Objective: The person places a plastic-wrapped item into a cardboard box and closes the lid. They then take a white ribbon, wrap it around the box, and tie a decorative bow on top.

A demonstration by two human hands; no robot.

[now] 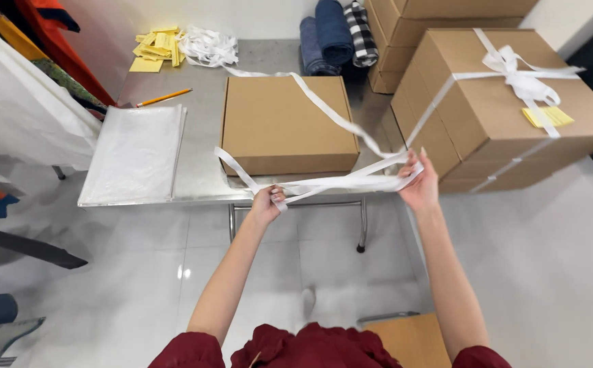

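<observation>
Two hands work one white ribbon (341, 182) in the air just in front of the bench (201, 178): the left hand (267, 203) pinches one end of the doubled lengths, the right hand (420, 182) grips the other. From there it trails back over the flat brown box (284, 123). Keeping the lengths taut, flat and untwisted seems the way to handle it well.

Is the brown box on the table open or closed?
Closed. The brown box has its flat lid down, with white ribbon held by both hands trailing across its top.
</observation>
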